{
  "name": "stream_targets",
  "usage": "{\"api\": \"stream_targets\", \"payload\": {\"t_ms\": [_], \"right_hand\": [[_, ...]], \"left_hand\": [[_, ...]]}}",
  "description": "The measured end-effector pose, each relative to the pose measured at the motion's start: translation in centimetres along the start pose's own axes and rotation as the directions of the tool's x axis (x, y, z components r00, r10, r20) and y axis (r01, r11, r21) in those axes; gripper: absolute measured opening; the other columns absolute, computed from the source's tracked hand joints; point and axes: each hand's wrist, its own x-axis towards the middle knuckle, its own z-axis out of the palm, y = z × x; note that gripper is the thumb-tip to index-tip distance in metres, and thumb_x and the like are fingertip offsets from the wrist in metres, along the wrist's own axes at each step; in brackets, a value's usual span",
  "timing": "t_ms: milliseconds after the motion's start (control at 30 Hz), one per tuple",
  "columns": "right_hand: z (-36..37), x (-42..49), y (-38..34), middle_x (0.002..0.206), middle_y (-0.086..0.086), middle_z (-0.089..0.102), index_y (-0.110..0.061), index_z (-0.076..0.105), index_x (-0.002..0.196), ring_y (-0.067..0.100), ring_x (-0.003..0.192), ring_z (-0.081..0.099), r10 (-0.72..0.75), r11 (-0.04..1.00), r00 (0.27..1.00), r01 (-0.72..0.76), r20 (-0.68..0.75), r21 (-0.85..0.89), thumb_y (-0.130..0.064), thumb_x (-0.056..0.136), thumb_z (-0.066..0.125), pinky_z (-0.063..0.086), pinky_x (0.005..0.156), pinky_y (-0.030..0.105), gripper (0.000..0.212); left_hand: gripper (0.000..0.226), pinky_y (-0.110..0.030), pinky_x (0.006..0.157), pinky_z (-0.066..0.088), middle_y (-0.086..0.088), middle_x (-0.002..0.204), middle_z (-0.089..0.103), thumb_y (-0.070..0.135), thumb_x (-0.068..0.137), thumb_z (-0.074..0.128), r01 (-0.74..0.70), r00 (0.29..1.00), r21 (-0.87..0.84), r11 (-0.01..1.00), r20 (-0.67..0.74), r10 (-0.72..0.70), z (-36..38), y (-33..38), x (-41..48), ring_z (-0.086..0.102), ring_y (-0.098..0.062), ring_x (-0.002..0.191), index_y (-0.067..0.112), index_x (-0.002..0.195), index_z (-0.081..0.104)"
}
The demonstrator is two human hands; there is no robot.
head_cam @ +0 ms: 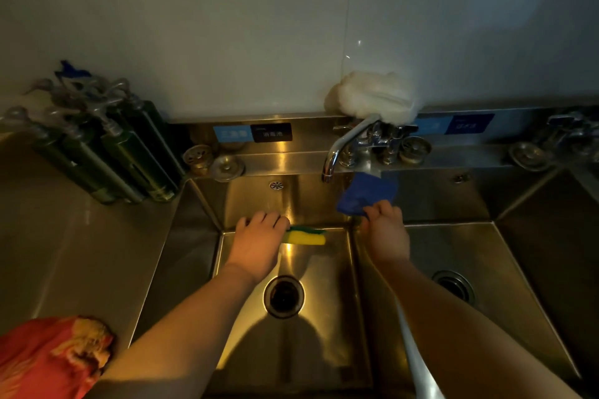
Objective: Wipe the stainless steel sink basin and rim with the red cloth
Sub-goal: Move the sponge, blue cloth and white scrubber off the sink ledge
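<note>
The red cloth [48,356] lies crumpled on the steel counter at the lower left, apart from both hands. Inside the stainless steel sink basin [311,327], at its far edge, my left hand [259,236] grips a yellow and green sponge [306,235]. My right hand [384,223] pinches a blue cloth [366,194] over the divider between the two basins, just below the faucet [340,152]. The basin's drain [283,296] shows between my forearms.
Several dark green bottles [107,152] lean in the left corner. Drain strainers [210,162] sit on the back ledge. A white cloth [372,100] is bunched above the faucet. A second basin [518,269] lies to the right. A pale rod [418,359] crosses the lower right.
</note>
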Motion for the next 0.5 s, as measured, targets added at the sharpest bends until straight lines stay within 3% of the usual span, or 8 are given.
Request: {"api": "stream_targets", "payload": {"t_ms": [267, 367, 500], "right_hand": [[2.3, -1.7, -7.2, 0.115, 0.013, 0.055, -0.007, 0.064, 0.114, 0.028, 0.105, 0.051, -0.133, 0.988, 0.991, 0.132, 0.01, 0.082, -0.018, 0.093, 0.05, 0.041, 0.089, 0.035, 0.026], [3.5, -2.1, -11.1, 0.113, 0.013, 0.056, -0.007, 0.064, 0.113, 0.029, 0.102, 0.053, -0.136, 0.982, 0.99, 0.131, 0.033, 0.137, -0.019, 0.094, 0.05, 0.043, 0.088, 0.034, 0.026], [4.6, -2.8, -15.6, 0.106, 0.017, 0.058, -0.004, 0.066, 0.11, 0.033, 0.094, 0.056, -0.16, 0.951, 0.986, 0.165, -0.04, 0.26, -0.011, 0.09, 0.055, 0.046, 0.086, 0.038, 0.024]], "left_hand": [[0.043, -0.041, 0.1, 0.029, 0.005, 0.127, 0.047, 0.016, 0.085, 0.054, 0.019, 1.0, -0.006, 1.0, -0.005, -0.019, -1.3, -5.6, -3.6, 0.044, -0.018, 0.121, 0.029, 0.125, 0.045], [0.041, -0.038, 0.098, 0.029, 0.002, 0.128, 0.047, 0.011, 0.086, 0.05, 0.041, 0.999, 0.019, 0.999, 0.002, -0.041, -2.1, -8.6, -5.1, 0.042, -0.021, 0.123, 0.027, 0.124, 0.046], [0.035, -0.042, 0.095, 0.034, -0.005, 0.12, 0.054, 0.006, 0.085, 0.052, 0.064, 0.998, 0.036, 0.997, -0.025, -0.063, -2.9, -12.8, -7.2, 0.049, -0.028, 0.117, 0.021, 0.116, 0.056]]}}
